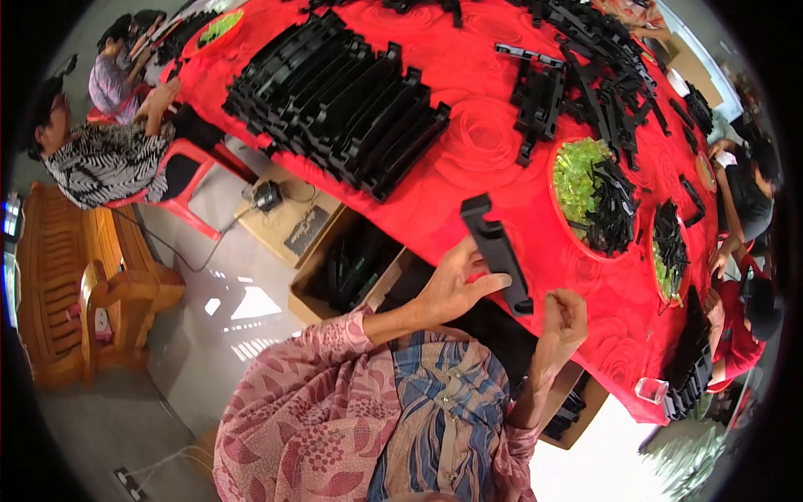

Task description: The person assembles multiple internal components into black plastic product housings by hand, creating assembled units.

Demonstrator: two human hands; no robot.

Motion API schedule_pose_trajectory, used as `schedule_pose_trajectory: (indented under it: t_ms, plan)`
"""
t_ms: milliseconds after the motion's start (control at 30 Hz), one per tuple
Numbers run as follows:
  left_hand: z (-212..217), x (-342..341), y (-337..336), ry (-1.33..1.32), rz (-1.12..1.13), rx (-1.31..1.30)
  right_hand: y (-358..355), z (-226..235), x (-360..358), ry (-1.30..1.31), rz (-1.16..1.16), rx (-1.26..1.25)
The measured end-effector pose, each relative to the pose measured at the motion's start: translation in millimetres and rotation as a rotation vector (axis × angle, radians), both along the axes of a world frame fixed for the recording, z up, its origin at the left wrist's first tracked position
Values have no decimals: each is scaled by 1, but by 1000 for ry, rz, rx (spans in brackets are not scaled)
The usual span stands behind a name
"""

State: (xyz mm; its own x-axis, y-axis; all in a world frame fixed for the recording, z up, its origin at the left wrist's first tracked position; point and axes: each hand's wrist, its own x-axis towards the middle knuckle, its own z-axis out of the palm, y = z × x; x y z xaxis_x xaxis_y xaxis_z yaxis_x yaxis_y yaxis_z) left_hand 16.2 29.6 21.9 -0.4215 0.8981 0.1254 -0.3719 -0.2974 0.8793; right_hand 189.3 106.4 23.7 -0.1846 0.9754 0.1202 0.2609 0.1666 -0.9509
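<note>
My left hand (pixel 456 289) grips a long black plastic part (pixel 498 251) with notched ends, thumb across its lower half. The part is tilted above the near edge of the red-covered table (pixel 477 138). Just right of its lower end, my right hand (pixel 560 328) is raised with its fingers curled together. Whether something small sits between those fingertips is hidden. Beyond my hands, a red bowl (pixel 588 250) contains yellow-green pieces (pixel 577 171) and thin black strips (pixel 615 213). A large stack of similar black parts (pixel 335 109) lies at the far left.
Loose black parts (pixel 602 75) are heaped at the far right, near a second bowl of pieces (pixel 667 251). Cardboard boxes (pixel 305 289) stand below the table edge. Several people sit around, one on a red chair (pixel 188 180) at left. A clear cup (pixel 652 390) stands near the right corner.
</note>
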Motion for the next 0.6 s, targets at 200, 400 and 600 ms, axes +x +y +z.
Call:
schedule_pose_trajectory:
  t_ms: [200, 400, 600]
  plan:
    - [-23, -25, 5, -409, -485, -37, 21, -45, 7, -61, -30, -39]
    - [-56, -167, -107, -101, -613, -250, 29, -63, -11, 3, -64, 68]
    - [-194, -210, -167, 141, -291, -921, 26, -63, -9, -88, -108, 172]
